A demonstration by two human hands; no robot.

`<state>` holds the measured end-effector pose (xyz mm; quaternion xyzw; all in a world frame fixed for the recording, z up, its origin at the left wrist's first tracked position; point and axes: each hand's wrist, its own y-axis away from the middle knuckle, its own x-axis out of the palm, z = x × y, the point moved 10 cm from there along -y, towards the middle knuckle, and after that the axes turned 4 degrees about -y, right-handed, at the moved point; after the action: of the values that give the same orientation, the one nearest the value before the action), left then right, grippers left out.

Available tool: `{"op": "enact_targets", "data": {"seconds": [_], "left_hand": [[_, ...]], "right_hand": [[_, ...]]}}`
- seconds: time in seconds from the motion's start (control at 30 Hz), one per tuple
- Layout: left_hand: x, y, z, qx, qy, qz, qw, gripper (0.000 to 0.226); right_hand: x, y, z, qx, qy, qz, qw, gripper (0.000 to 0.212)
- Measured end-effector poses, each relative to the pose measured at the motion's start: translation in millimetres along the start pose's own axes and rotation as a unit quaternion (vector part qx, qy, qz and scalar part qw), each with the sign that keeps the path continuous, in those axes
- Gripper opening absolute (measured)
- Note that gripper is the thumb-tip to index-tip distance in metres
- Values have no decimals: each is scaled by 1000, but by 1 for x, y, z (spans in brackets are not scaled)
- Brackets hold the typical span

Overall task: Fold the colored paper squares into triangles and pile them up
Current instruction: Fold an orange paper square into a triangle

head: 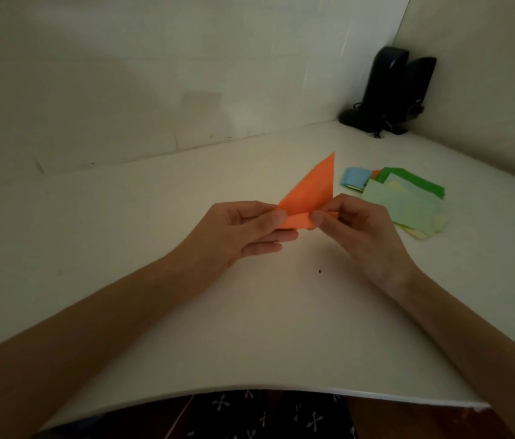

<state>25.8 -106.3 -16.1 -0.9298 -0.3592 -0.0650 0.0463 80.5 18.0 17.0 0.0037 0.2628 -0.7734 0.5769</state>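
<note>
An orange paper (310,193), partly folded with one pointed corner standing up and away from me, is held just above the white table (250,327). My left hand (246,229) pinches its lower left edge between thumb and fingers. My right hand (354,229) pinches the lower right edge with thumb and forefinger. To the right lies a loose pile of colored paper squares (405,207): light green and pale yellow on top, dark green behind, light blue (353,179) at the far left of the pile.
Two black speakers (392,90) with cables stand in the far right corner against the white walls. The table's near edge (250,391) curves just in front of my lap.
</note>
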Motion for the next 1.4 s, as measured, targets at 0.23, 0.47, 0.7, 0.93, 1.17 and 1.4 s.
{"op": "enact_targets", "data": {"seconds": [0.23, 0.47, 0.7, 0.93, 1.17, 1.4], "left_hand": [[-9, -1, 6, -14, -24, -38, 999, 17], [-9, -1, 8, -24, -11, -28, 999, 17], [-5, -2, 7, -18, -20, -10, 1000, 21], [-7, -2, 7, -28, 22, -25, 999, 16], [-16, -3, 1, -11, 19, -63, 998, 13], [-12, 2, 2, -28, -32, -69, 997, 28]], "right_hand": [[0, 1, -1, 16, 14, -10, 1000, 23], [-1, 1, -6, 40, -85, -34, 995, 24], [-4, 1, -8, 49, -101, -46, 993, 26], [-3, 3, -12, 85, -123, -44, 988, 32], [5, 8, -25, 178, -109, -16, 978, 62], [8, 6, -11, 112, -104, 7, 988, 28]]}}
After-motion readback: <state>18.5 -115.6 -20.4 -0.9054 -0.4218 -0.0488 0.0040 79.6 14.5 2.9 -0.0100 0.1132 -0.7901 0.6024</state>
